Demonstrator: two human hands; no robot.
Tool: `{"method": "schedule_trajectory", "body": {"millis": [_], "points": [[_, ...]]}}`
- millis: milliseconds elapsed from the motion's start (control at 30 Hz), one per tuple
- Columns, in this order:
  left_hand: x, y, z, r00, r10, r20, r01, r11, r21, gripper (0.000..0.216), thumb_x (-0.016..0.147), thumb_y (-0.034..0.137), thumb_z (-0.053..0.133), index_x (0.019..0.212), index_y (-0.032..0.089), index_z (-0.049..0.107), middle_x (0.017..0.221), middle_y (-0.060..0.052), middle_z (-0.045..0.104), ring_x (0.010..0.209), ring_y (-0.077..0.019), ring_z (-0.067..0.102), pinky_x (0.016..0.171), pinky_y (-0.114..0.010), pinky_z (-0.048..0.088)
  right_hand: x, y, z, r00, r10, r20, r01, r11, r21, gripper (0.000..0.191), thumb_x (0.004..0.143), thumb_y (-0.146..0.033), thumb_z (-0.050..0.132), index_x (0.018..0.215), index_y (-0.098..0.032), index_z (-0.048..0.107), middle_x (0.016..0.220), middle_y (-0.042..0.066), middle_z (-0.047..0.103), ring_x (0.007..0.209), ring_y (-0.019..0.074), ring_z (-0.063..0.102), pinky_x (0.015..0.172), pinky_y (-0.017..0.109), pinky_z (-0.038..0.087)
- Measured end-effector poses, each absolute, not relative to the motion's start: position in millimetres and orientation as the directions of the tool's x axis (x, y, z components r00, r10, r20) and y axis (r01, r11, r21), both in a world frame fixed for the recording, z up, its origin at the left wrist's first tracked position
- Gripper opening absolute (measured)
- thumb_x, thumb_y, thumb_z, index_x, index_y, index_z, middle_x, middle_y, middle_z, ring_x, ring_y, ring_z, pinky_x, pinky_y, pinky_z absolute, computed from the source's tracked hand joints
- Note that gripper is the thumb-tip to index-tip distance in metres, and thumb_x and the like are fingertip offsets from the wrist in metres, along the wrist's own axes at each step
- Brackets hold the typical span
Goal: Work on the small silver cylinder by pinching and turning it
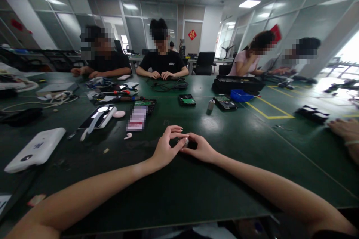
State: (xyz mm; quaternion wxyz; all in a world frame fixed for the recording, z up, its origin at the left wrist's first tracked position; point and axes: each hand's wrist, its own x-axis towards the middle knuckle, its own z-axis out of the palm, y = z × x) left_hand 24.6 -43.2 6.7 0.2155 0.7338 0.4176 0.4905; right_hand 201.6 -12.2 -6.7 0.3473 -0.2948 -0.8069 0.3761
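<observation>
My left hand [167,147] and my right hand [202,148] meet at their fingertips, low over the green table [185,190]. Between thumbs and fingers they pinch a small silvery thing [186,140], mostly covered, whose kind I cannot make out. Beyond the hands lie a hard drive [187,100] with a green circuit board and another hard drive [225,102]. A small grey cylinder [211,105] stands upright between these drives. Left of my hands are a lit phone [137,118] and a pink earbud [128,135].
A white device [35,149], a white-edged box [98,116] and several tools and cables lie to the left. Toward the right are a blue tray [240,95] and a black case [238,84]. Several people sit opposite; another person's hand [344,129] rests at far right.
</observation>
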Motion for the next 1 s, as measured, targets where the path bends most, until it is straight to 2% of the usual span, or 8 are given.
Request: {"method": "schedule_trajectory", "body": {"millis": [133, 333, 467, 567, 667, 767, 867, 1000], "points": [[24.7, -38.4, 11.4, 0.149, 0.813, 0.563, 0.458, -0.562, 0.689, 0.012, 0.082, 0.030, 0.064, 0.082, 0.018, 0.068, 0.102, -0.006, 0.059, 0.097, -0.0198, 0.059, 0.092, -0.034, 0.045, 202.2, -14.1, -6.6, -0.552, 0.755, 0.354, 0.271, 0.563, -0.781, 0.036, 0.075, -0.037, 0.072, 0.104, -0.017, 0.061, 0.094, 0.004, 0.066, 0.086, 0.0180, 0.063, 0.079, 0.031, 0.051], [-0.3, -12.5, 28.6, 0.061, 0.794, 0.605, 0.562, -0.529, 0.636, 0.019, 0.079, 0.038, 0.068, 0.081, 0.019, 0.067, 0.095, -0.006, 0.066, 0.087, -0.0198, 0.063, 0.083, -0.033, 0.047, 201.7, -16.3, -5.8, -0.503, 0.789, 0.353, 0.328, 0.552, -0.767, 0.037, 0.073, -0.040, 0.073, 0.099, -0.018, 0.061, 0.091, 0.004, 0.067, 0.080, 0.0173, 0.063, 0.073, 0.031, 0.052], [-27.4, 14.1, 15.3, -0.036, 0.845, 0.533, 0.644, -0.388, 0.659, 0.021, 0.077, 0.033, 0.070, 0.087, 0.020, 0.058, 0.081, -0.004, 0.072, 0.086, -0.0238, 0.067, 0.080, -0.035, 0.045, 202.5, -17.6, -2.3, -0.520, 0.776, 0.357, 0.315, 0.563, -0.764, 0.036, 0.074, -0.040, 0.072, 0.100, -0.018, 0.060, 0.092, 0.004, 0.067, 0.080, 0.0172, 0.064, 0.073, 0.030, 0.052], [-37.7, 19.7, -4.2, -0.088, 0.870, 0.485, 0.781, -0.242, 0.575, 0.020, 0.077, 0.033, 0.069, 0.089, 0.021, 0.059, 0.082, -0.005, 0.074, 0.089, -0.0295, 0.065, 0.081, -0.042, 0.041, 202.7, -18.0, -0.9, -0.522, 0.776, 0.355, 0.324, 0.565, -0.759, 0.037, 0.073, -0.040, 0.073, 0.100, -0.018, 0.061, 0.092, 0.004, 0.067, 0.081, 0.0175, 0.064, 0.073, 0.031, 0.052], [-39.6, 16.2, -15.0, -0.064, 0.873, 0.483, 0.841, -0.213, 0.497, 0.028, 0.076, 0.036, 0.071, 0.098, 0.024, 0.059, 0.089, -0.006, 0.075, 0.096, -0.0341, 0.062, 0.082, -0.046, 0.037, 202.4, -17.6, -1.6, -0.521, 0.777, 0.353, 0.324, 0.563, -0.761, 0.037, 0.074, -0.040, 0.073, 0.101, -0.018, 0.061, 0.092, 0.005, 0.067, 0.082, 0.0177, 0.064, 0.074, 0.031, 0.053], [-39.6, 13.9, -14.6, -0.068, 0.872, 0.485, 0.850, -0.203, 0.486, 0.041, 0.072, 0.038, 0.074, 0.107, 0.026, 0.056, 0.090, -0.006, 0.076, 0.102, -0.0357, 0.060, 0.083, -0.047, 0.036, 202.4, -17.0, -2.5, -0.522, 0.775, 0.357, 0.309, 0.562, -0.767, 0.037, 0.074, -0.039, 0.072, 0.102, -0.018, 0.061, 0.093, 0.005, 0.067, 0.082, 0.0176, 0.064, 0.076, 0.032, 0.053], [-38.3, 14.1, -9.4, -0.074, 0.883, 0.463, 0.836, -0.199, 0.512, 0.036, 0.074, 0.033, 0.073, 0.104, 0.025, 0.056, 0.082, -0.004, 0.076, 0.099, -0.0326, 0.063, 0.084, -0.045, 0.038, 202.7, -16.7, -2.4, -0.526, 0.772, 0.357, 0.307, 0.563, -0.767, 0.038, 0.073, -0.040, 0.073, 0.102, -0.018, 0.062, 0.094, 0.005, 0.068, 0.082, 0.0180, 0.065, 0.076, 0.032, 0.053], [-23.7, 4.6, 0.8, -0.039, 0.841, 0.539, 0.687, -0.369, 0.626, 0.027, 0.077, 0.028, 0.071, 0.097, 0.020, 0.056, 0.098, -0.006, 0.072, 0.085, -0.0231, 0.069, 0.081, -0.036, 0.046, 202.1, -15.9, -1.7, -0.513, 0.775, 0.369, 0.324, 0.573, -0.753, 0.040, 0.074, -0.043, 0.072, 0.106, -0.021, 0.064, 0.094, 0.004, 0.070, 0.082, 0.0190, 0.065, 0.076, 0.032, 0.052]]}}
